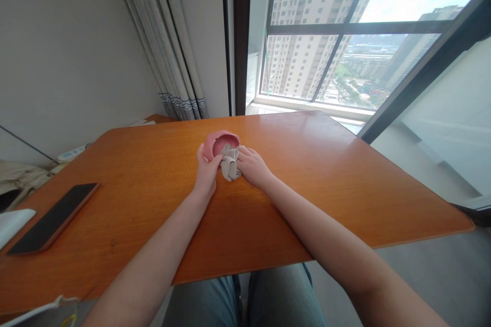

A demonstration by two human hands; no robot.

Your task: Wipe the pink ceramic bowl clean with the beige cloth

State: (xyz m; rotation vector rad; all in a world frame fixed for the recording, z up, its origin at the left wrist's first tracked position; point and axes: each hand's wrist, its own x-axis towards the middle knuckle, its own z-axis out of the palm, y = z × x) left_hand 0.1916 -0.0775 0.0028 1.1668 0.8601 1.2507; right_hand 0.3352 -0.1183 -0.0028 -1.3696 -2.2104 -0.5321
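Note:
A pink, rounded hollow object with an open side is held over the middle of the wooden table. My left hand grips its left side, the thumb reaching to the near rim and the other fingers mostly hidden behind it. A crumpled light-grey cloth lies against the near edge of the opening. My right hand is closed on the cloth's right side, fingers pressed toward the pink object. The exact kind of the pink object is unclear.
The wooden table spreads around my hands. To the left lie a flat black panel with a reddish edge and a white object. A power strip and bunched beige fabric are farther left. Beyond the table stands a large window.

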